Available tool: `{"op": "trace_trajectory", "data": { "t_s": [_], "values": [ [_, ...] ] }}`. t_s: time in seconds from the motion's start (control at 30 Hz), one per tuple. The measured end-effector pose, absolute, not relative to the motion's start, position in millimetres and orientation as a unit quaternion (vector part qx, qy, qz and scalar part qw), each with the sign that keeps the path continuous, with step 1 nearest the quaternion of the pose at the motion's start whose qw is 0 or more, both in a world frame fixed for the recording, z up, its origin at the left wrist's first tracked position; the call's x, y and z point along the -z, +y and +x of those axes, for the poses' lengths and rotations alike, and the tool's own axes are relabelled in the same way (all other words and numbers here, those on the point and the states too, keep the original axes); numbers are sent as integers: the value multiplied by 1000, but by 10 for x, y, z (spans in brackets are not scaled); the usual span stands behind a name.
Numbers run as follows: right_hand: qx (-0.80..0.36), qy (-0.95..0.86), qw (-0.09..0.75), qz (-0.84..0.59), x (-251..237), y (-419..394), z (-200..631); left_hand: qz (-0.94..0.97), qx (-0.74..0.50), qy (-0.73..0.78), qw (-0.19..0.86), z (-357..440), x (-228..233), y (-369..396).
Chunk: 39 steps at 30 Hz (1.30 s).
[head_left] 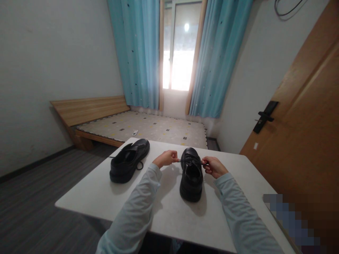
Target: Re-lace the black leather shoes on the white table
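Note:
Two black leather shoes stand on a white table (169, 222). The right shoe (191, 180) sits in the middle, heel toward me. My left hand (166, 158) pinches one end of its black lace (189, 161) on the left side. My right hand (213, 166) pinches the other end on the right side, and the lace runs taut across the top of the shoe. The left shoe (128, 161) rests apart at the table's left, its lace hanging loose beside it.
Behind the table lies a low wooden bed (148, 127) with a patterned mattress and a small remote (135, 133) on it. Blue curtains (137, 53) frame a bright window. A wooden door (304, 123) with a black handle stands at the right.

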State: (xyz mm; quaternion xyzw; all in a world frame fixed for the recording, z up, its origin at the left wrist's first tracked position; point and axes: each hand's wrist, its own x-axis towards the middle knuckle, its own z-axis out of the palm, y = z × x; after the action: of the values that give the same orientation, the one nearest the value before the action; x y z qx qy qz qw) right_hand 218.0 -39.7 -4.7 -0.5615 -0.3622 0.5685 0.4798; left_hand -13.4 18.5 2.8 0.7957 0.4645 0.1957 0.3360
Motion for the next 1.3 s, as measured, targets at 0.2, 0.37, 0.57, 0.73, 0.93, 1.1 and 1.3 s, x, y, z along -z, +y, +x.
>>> {"op": "trace_trajectory", "data": {
  "t_s": [0.2,0.37,0.57,0.73,0.93,1.1,1.3],
  "values": [
    [-557,-374,479,-566,38,-400,2167,805,-190,463,320,-134,-20,204],
    [-528,-399,497,-561,34,-402,2137,819,-190,464,280,-121,-69,165],
    [-466,-434,550,-540,1,-412,2071,833,-196,473,212,-42,-90,110],
    [-414,-465,582,-523,-77,-442,2017,826,-275,455,187,44,-100,63],
    [-383,-482,598,-513,-112,-442,2003,867,-370,299,149,129,-256,-113],
    [-392,-485,586,-517,-106,-410,2021,928,-286,223,84,189,-261,-215],
    [-400,-507,538,-542,-103,-393,2015,953,-186,237,-28,250,-308,-330]
  ]
}}
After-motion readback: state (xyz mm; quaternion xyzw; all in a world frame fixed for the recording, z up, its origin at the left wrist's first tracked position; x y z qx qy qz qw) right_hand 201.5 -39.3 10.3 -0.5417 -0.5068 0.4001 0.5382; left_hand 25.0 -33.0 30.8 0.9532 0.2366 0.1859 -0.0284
